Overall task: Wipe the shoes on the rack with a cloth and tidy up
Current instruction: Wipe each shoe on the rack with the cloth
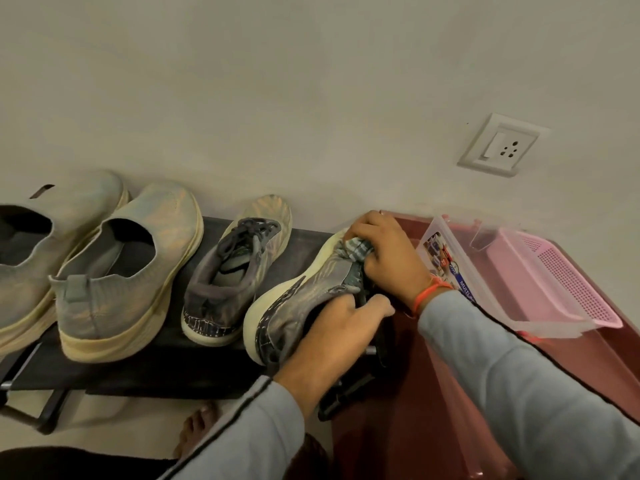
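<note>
A black shoe rack (156, 370) holds several grey shoes with cream soles. The rightmost grey shoe (301, 296) is tilted onto its side at the rack's right end. My left hand (332, 327) grips this shoe at its collar near the heel. My right hand (384, 251) holds a bunched grey cloth (356, 249) and presses it onto the toe of the same shoe. Its laced partner (235, 271) stands upright just to the left. Two slip-on shoes (128, 268) sit further left, heels toward me.
A maroon plastic surface (398, 410) stands right of the rack. On it lie a clear plastic box (446, 251) and a pink perforated basket (561, 282). A wall socket (502, 145) is on the wall above. A bare foot (201, 427) is on the floor below the rack.
</note>
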